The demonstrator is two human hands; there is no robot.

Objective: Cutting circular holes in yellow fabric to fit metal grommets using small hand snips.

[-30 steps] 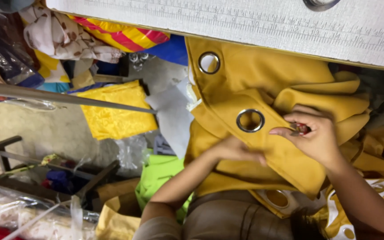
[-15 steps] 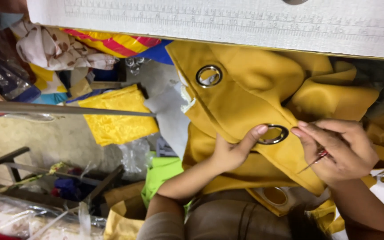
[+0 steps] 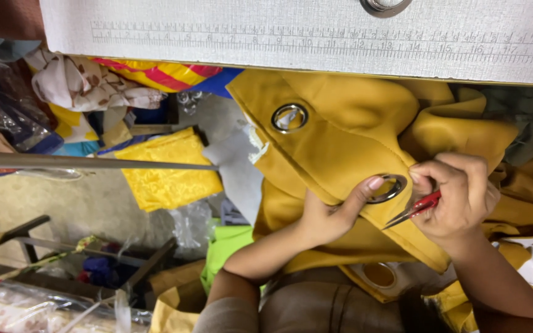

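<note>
On the mustard curtain cloth (image 3: pixel 340 142), the left hand (image 3: pixel 328 213) pinched a metal eyelet ring (image 3: pixel 388 188); the right hand (image 3: pixel 458 194), grip closed, held red-handled snips (image 3: pixel 416 208).

We see a grey board with a printed ruler scale (image 3: pixel 279 37) along the top, a folded bright yellow patterned cloth (image 3: pixel 168 176) on the floor, and a lime-green bag (image 3: pixel 226 250) nearby.
</note>
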